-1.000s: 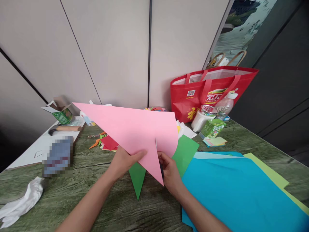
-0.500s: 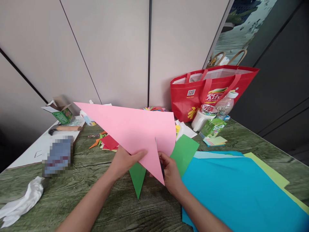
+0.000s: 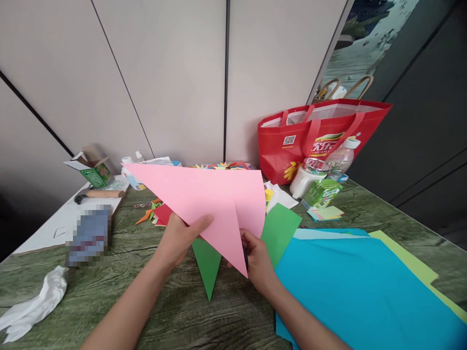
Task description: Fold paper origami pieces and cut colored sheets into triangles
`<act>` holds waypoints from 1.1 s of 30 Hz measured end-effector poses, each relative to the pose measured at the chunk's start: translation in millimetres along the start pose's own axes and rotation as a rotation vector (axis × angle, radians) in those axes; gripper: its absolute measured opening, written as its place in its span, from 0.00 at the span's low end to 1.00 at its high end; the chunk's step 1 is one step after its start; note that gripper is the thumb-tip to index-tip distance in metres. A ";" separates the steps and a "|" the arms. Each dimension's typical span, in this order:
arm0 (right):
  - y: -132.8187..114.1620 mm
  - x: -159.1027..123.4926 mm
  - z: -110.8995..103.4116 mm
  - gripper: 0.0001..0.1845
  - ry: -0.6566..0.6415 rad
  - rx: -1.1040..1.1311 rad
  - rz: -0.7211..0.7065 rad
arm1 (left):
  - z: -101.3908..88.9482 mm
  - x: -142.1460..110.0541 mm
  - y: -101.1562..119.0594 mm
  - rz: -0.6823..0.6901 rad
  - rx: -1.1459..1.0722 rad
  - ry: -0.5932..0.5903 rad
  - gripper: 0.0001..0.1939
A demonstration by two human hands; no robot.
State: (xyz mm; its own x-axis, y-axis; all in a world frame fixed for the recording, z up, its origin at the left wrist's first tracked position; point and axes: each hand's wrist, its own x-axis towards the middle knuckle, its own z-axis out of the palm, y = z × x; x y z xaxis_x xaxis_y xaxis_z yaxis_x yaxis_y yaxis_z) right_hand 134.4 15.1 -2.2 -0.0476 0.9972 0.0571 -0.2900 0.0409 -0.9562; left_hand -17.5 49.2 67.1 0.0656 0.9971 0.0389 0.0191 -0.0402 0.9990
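Observation:
A sheet of pink paper (image 3: 215, 199) is held up over the table, with a long point to the left and another pointing down. My left hand (image 3: 180, 238) pinches its lower left edge, thumb on the front and fingers behind. My right hand (image 3: 257, 257) is closed round scissors (image 3: 245, 257); only a bit of the black handle shows beside the paper's lower tip. A slit runs up the sheet from there, and the blades are mostly hidden. Green paper (image 3: 280, 231) lies behind and beneath, its pointed end (image 3: 208, 272) showing below.
Blue paper sheets (image 3: 365, 287) cover the right side over yellow-green paper (image 3: 404, 257). A red bag (image 3: 280, 150), a jar (image 3: 304, 180), a bottle (image 3: 341, 158) and a green carton (image 3: 321, 193) stand at the back right. At left are crumpled tissue (image 3: 40, 306) and a hammer (image 3: 100, 193).
My left hand has slid slightly left and up along the paper's edge. The sheet's left point has dropped and shifted right, uncovering things behind. My right hand stays nearly in place.

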 end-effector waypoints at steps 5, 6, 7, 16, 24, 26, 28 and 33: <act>-0.9 0.9 1.5 0.16 -0.001 -0.035 -0.079 | -0.8 0.9 -5.1 0.017 -0.007 -0.027 0.21; -1.5 1.0 2.0 0.16 -0.007 -0.040 -0.091 | -1.2 1.0 -5.9 0.019 -0.014 -0.033 0.21; -2.1 1.0 2.5 0.17 -0.013 -0.046 -0.098 | -1.5 1.2 -6.4 0.019 -0.020 -0.039 0.21; -5.4 2.1 0.3 0.16 0.023 -0.037 -0.099 | 1.2 -1.2 -7.6 -0.032 -0.043 -0.113 0.23; -10.7 2.1 -0.9 0.14 0.049 -0.021 -0.087 | 4.6 -3.4 -7.5 -0.071 -0.032 -0.111 0.23; -11.0 1.7 -1.1 0.14 0.049 -0.025 -0.086 | 4.4 -3.2 -6.4 -0.071 -0.043 -0.110 0.23; -10.7 1.6 -1.2 0.13 0.049 -0.023 -0.084 | 4.1 -3.2 -5.9 -0.068 -0.049 -0.113 0.22; -9.6 1.6 -1.0 0.13 0.052 -0.013 -0.085 | 3.2 -2.9 -6.8 -0.056 -0.035 -0.127 0.21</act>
State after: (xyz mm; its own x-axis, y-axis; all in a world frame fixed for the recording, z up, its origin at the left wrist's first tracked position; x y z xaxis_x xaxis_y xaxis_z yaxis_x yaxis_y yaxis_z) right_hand 138.0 16.4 6.8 0.0267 0.9920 0.1233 -0.2783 0.1259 -0.9522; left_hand -14.6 46.4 60.2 0.1911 0.9814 -0.0181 -0.0084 0.0201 0.9998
